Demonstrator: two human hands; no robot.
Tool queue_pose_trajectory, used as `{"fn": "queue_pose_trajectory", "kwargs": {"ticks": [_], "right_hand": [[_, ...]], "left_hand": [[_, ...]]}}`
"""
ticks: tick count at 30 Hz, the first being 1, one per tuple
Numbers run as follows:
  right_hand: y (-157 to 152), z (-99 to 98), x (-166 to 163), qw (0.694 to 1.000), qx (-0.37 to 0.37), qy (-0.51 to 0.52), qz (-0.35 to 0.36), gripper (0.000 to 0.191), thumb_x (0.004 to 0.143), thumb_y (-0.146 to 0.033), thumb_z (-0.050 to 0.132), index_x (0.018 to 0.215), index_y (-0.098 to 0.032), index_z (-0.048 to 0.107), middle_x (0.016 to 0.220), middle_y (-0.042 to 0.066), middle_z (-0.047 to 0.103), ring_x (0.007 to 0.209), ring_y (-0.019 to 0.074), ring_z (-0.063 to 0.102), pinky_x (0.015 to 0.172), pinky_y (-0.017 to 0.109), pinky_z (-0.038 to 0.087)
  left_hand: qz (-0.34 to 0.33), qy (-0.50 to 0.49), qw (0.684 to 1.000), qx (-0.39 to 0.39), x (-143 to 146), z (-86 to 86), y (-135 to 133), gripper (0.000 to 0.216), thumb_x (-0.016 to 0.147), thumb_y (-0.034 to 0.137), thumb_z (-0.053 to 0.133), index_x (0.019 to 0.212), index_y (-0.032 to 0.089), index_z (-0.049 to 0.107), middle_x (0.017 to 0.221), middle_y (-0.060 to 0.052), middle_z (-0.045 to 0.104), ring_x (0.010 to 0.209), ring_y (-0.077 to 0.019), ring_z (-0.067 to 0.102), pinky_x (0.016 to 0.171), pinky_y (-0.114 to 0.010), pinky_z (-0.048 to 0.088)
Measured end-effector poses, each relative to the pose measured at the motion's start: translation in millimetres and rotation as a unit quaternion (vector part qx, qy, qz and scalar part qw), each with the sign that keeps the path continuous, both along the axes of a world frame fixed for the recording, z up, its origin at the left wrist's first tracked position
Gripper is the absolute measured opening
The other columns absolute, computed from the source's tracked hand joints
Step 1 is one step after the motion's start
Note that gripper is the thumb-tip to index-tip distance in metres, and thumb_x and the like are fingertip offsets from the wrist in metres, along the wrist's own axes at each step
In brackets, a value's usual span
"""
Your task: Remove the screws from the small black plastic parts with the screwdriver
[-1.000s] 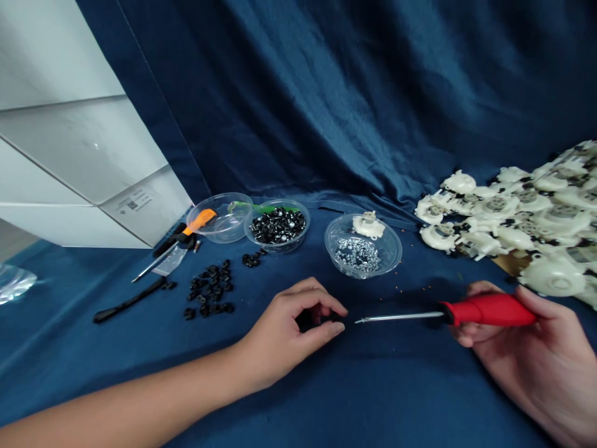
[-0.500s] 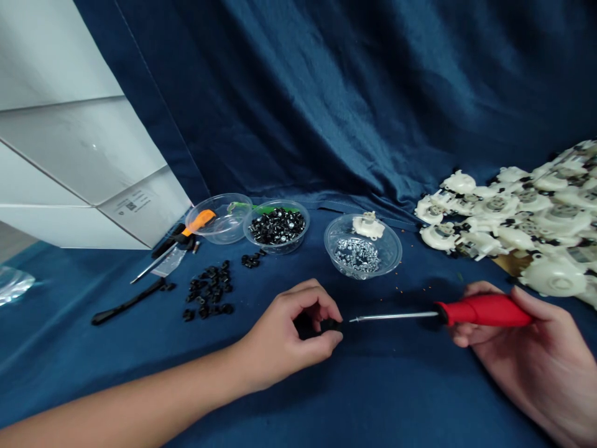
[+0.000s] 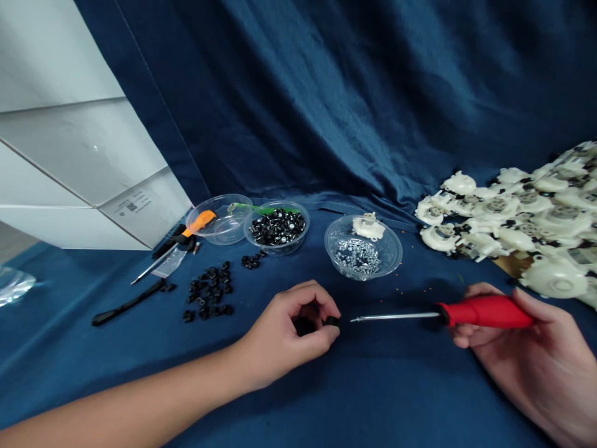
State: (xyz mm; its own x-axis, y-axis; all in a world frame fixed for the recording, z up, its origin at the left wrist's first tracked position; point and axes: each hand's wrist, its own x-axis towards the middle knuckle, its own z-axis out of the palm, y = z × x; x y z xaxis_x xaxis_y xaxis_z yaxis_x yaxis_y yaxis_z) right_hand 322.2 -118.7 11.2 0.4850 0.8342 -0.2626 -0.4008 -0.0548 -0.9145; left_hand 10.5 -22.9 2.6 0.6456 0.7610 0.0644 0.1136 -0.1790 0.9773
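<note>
Red screwdriver [image 3: 448, 313] lying sideways in the closed right hand [image 3: 527, 348], thin tip aimed left. Just off that tip, small black part [image 3: 332, 321] pinched tight in the left hand [image 3: 289, 336], nearly touching.

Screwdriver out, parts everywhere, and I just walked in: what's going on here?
A person's right hand holds a red-handled screwdriver, tip aimed at a small black part pinched in the left hand. The tip sits just short of it. Bowls of black parts and screws stand behind.
</note>
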Motion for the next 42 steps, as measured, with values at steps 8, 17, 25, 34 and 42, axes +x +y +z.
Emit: {"fn": "queue_pose_trajectory", "kwargs": {"ticks": [8, 17, 25, 34, 42], "right_hand": [[-1, -4.5, 4, 1.0, 0.005, 0.008, 0.008, 0.035, 0.08, -0.057, 0.082, 0.08, -0.022, 0.088, 0.064, 0.013, 0.079, 0.053, 0.025, 0.074, 0.054, 0.032, 0.064], [-1, -8.8, 4, 0.999, 0.028, -0.017, 0.031, 0.035, 0.087, -0.057, 0.077, 0.084, -0.024, 0.088, 0.069, 0.014, 0.081, 0.056, 0.0265, 0.076, 0.058, 0.033, 0.065], [-2, -5.4, -2, 0.998, 0.034, -0.034, 0.036, 0.035, 0.089, -0.056, 0.074, 0.082, -0.024, 0.087, 0.067, 0.014, 0.081, 0.055, 0.0269, 0.077, 0.057, 0.034, 0.066], [0, -5.3, -2, 0.999, 0.026, -0.027, 0.032, 0.036, 0.087, -0.059, 0.076, 0.083, -0.024, 0.087, 0.068, 0.015, 0.081, 0.054, 0.0257, 0.076, 0.057, 0.033, 0.065], [0, -5.3, -2, 0.999, 0.024, -0.028, 0.034, 0.036, 0.09, -0.057, 0.073, 0.083, -0.024, 0.087, 0.068, 0.015, 0.081, 0.055, 0.026, 0.077, 0.059, 0.032, 0.065]], "left_hand": [[0.014, -0.013, 0.998, -0.062, 1, -1.0, 0, 0.016, 0.094, 0.028, 0.083, 0.099, 0.018, 0.072, 0.083, 0.001, 0.067, 0.073, -0.0133, 0.06, 0.071, -0.028, 0.049], [0.02, -0.003, 0.995, -0.102, 2, -2.0, 0, 0.022, 0.094, 0.033, 0.085, 0.1, 0.017, 0.072, 0.092, -0.005, 0.078, 0.078, -0.0156, 0.064, 0.074, -0.03, 0.051], [0.023, 0.001, 0.995, -0.096, 3, -0.7, -1, 0.021, 0.092, 0.032, 0.087, 0.097, 0.017, 0.073, 0.083, 0.0, 0.072, 0.074, -0.0141, 0.062, 0.072, -0.028, 0.049], [0.021, 0.001, 0.996, -0.087, 4, 2.1, -1, 0.022, 0.092, 0.033, 0.088, 0.095, 0.018, 0.072, 0.081, 0.001, 0.071, 0.072, -0.0135, 0.061, 0.07, -0.028, 0.049], [0.023, 0.002, 0.996, -0.085, 3, 0.8, -1, 0.022, 0.092, 0.033, 0.088, 0.096, 0.018, 0.073, 0.081, 0.001, 0.071, 0.072, -0.0133, 0.061, 0.07, -0.027, 0.049]]}}
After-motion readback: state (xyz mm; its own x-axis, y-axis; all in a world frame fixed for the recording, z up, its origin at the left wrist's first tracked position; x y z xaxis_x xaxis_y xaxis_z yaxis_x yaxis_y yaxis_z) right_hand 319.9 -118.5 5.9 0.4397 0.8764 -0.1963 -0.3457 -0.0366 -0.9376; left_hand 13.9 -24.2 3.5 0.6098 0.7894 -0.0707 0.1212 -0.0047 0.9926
